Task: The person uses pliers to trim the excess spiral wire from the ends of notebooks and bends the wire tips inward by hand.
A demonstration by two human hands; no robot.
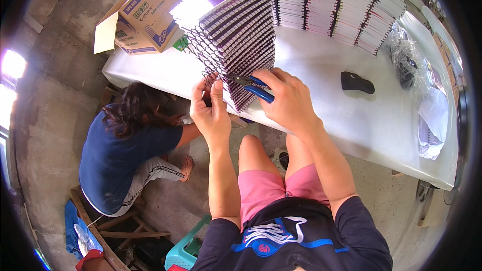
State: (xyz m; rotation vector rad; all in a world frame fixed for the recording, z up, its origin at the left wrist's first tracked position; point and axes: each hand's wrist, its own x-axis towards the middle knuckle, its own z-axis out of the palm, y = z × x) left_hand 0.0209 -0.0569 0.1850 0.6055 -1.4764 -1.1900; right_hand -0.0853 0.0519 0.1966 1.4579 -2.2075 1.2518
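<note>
A tall stack of spiral-bound notebooks (246,35) stands at the near edge of the white table, purple cover on top. Dark plastic coil ends (197,52) stick out in loops from its left side. Low on that side, my left hand (211,113) has thumb and fingers closed at a coil end; the exact grip is partly hidden. My right hand (293,103) is wrapped round blue-handled cutting pliers (261,92). The jaws of the pliers point left and reach the coils beside my left fingertips.
More spiral-bound notebooks (321,5) stand in stacks along the table's back. An open cardboard box (145,17) is at the back left. On the white table (321,65) lie a black object (357,83) and clear plastic wrap (404,52). A seated person (133,145) bends forward at left, near a turquoise stool (188,246).
</note>
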